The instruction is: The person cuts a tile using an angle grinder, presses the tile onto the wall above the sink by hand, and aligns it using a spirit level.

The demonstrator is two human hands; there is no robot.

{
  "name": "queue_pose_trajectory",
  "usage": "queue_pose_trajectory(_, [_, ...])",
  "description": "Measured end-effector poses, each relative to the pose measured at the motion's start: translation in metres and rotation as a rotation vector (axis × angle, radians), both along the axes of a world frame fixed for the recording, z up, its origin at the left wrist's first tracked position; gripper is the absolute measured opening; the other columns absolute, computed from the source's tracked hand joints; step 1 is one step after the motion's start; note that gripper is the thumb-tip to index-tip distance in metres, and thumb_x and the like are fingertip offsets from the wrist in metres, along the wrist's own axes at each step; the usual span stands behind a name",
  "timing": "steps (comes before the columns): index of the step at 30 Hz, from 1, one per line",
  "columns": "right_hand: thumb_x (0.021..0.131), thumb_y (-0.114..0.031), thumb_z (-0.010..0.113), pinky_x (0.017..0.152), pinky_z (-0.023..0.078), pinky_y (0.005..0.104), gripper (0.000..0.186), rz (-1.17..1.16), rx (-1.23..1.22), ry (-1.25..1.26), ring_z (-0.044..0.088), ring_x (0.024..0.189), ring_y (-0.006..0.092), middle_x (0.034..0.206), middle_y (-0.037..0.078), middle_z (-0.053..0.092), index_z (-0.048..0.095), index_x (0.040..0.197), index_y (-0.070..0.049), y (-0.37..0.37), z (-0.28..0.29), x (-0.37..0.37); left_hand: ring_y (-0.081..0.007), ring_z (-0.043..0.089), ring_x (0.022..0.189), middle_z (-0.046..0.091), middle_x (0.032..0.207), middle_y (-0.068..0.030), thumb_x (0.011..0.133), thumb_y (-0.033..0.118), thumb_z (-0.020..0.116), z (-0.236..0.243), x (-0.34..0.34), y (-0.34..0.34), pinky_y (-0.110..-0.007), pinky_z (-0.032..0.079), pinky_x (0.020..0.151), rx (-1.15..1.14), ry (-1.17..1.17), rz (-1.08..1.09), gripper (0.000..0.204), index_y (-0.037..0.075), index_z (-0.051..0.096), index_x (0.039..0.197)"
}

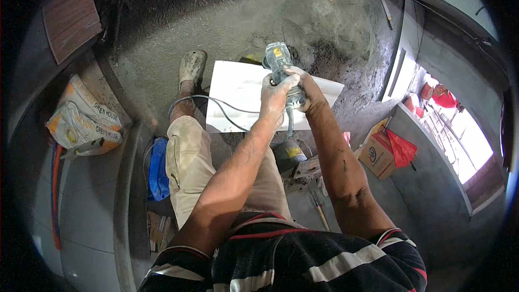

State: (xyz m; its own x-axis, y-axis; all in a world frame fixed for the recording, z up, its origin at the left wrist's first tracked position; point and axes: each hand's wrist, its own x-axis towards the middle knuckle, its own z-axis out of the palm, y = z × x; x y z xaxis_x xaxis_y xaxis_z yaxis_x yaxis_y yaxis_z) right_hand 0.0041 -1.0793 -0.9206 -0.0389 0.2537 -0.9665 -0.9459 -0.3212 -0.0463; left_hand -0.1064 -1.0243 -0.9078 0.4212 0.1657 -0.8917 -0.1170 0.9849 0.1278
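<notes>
A dusty grey power tool [278, 59] with a yellow label is held in both hands above a white ribbed sheet [232, 84]. My left hand [275, 94] grips the tool from the left. My right hand [304, 87] is wrapped round its right side. The tool's lower end shows between the hands, with a cord [290, 121] hanging from it and looping over the sheet. Where its head meets the sheet, if it does, I cannot tell.
My clogged foot [192, 67] stands left of the sheet. Around me are a bag [81, 124], blue plastic [159, 167], a bucket [286, 157], a carton [376, 154] with red cloth [403, 148], a wooden-handled tool [320, 211] and a wall opening [459, 143] at right.
</notes>
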Motion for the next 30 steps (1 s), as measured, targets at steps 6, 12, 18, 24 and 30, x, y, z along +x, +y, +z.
queue_pose_trajectory(6, [0.095,-0.023,0.066,0.056,0.061,0.0331,0.017,-0.035,0.03,0.016,0.069,0.061,0.0175,0.081,0.007,0.071,0.064,0.1,-0.006,0.007,0.005,-0.002,-0.0178,0.069,0.081,0.064,0.104,-0.0111,0.085,0.02,0.081,-0.002,-0.001,-0.001,-0.032,0.06,0.064,0.006,0.016,-0.007,0.059,-0.003,0.049,0.128])
queue_pose_trajectory(12, [0.096,-0.023,0.065,0.056,0.06,0.033,0.017,-0.027,0.018,-0.008,0.069,0.062,0.0177,0.082,0.007,0.071,0.064,0.1,-0.006,-0.001,-0.006,-0.002,-0.0174,0.069,0.081,0.064,0.104,-0.0108,0.085,0.02,0.081,-0.004,0.001,-0.002,-0.031,0.06,0.065,0.013,0.012,-0.015,0.057,-0.003,0.05,0.127])
queue_pose_trajectory(18, [0.096,-0.023,0.065,0.056,0.06,0.033,0.018,-0.004,0.015,0.0,0.069,0.062,0.0179,0.082,0.007,0.071,0.064,0.1,-0.006,-0.001,-0.006,0.001,-0.0167,0.069,0.08,0.064,0.103,-0.0104,0.085,0.02,0.081,-0.003,0.002,-0.001,-0.031,0.059,0.065,-0.012,0.006,-0.009,0.056,-0.003,0.05,0.126])
queue_pose_trajectory(24, [0.095,-0.024,0.066,0.057,0.06,0.0333,0.018,-0.005,-0.011,-0.009,0.069,0.062,0.0178,0.083,0.007,0.071,0.065,0.101,-0.006,0.0,-0.003,-0.001,-0.0168,0.068,0.08,0.065,0.103,-0.0104,0.084,0.021,0.082,-0.003,0.001,-0.002,-0.031,0.059,0.065,0.0,0.018,-0.01,0.057,-0.003,0.051,0.126])
queue_pose_trajectory(30, [0.094,-0.023,0.066,0.058,0.06,0.0326,0.017,-0.014,-0.008,-0.026,0.07,0.064,0.0171,0.083,0.006,0.071,0.065,0.101,-0.007,0.004,-0.003,-0.003,-0.0173,0.067,0.084,0.064,0.104,-0.0106,0.082,0.019,0.083,-0.004,-0.002,0.002,-0.031,0.058,0.07,-0.007,0.01,0.001,0.057,-0.003,0.05,0.124])
